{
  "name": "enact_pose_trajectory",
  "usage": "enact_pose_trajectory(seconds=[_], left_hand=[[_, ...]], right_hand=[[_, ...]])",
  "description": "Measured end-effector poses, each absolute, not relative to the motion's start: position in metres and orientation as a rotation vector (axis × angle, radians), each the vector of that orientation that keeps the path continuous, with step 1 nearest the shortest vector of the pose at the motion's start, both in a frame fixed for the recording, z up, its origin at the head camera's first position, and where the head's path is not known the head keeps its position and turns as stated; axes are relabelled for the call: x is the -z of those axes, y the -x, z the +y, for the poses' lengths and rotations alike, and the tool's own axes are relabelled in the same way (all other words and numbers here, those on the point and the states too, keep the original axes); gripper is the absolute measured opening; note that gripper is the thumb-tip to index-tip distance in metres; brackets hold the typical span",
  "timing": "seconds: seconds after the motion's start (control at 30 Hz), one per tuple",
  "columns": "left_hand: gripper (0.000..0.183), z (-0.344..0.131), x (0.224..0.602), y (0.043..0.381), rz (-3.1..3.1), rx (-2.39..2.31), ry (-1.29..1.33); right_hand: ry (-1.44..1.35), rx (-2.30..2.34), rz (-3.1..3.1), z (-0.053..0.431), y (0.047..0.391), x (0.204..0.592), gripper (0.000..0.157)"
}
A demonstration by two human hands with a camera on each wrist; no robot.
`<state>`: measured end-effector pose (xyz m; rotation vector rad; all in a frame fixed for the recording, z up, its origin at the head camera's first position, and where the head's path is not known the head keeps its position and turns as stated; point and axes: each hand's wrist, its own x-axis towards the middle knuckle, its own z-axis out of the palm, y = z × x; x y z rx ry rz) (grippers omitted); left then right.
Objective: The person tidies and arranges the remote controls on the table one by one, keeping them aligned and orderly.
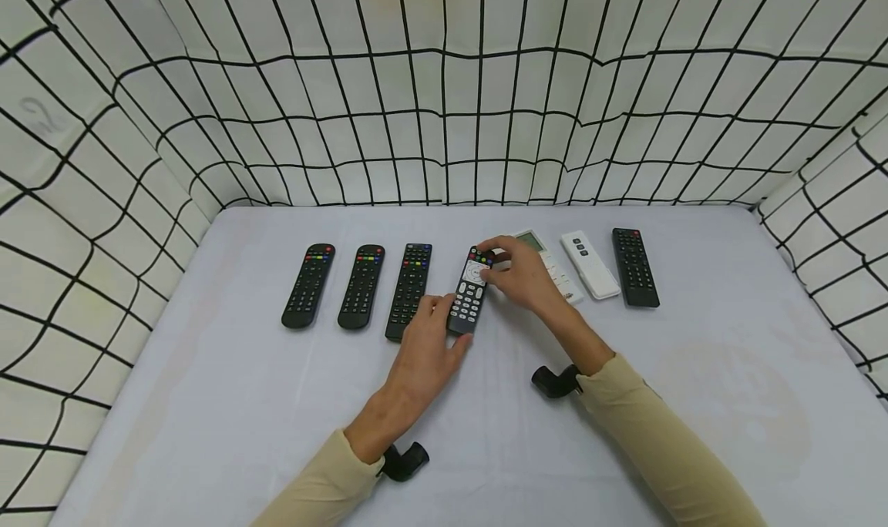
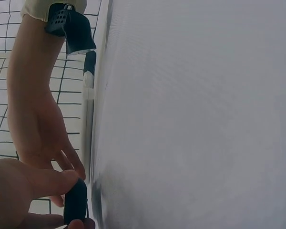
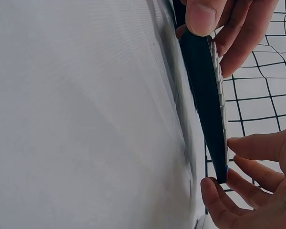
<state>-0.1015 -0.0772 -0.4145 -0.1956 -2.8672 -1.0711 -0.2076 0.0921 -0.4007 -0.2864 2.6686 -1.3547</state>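
Overhead, the left hand (image 1: 425,351) and right hand (image 1: 525,271) pinch opposite ends of a black remote (image 1: 471,290) on the counter (image 1: 208,404), fourth in a row. Left wrist: fingers (image 2: 62,179) clamp its near end. Right wrist: fingers (image 3: 219,200) pinch its far end, edge-on.

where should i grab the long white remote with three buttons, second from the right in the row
Take the white remote across its two long edges near the middle, coming down from above. It lies flat and slim on the table, so only the sides give purchase. A black remote lies close on its right and a white display remote on its left, so keep the fingertips narrow.
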Motion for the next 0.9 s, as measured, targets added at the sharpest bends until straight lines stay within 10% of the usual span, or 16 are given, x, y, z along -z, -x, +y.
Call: enact_pose_trajectory(seconds=[0.9], left_hand=[[0.062, -0.076, 0.414, 0.101, -2.869, 1.013, 0.161]], right_hand=[[0.410, 1.378, 2.641, 0.082, 0.218, 0.408, 0.044]])
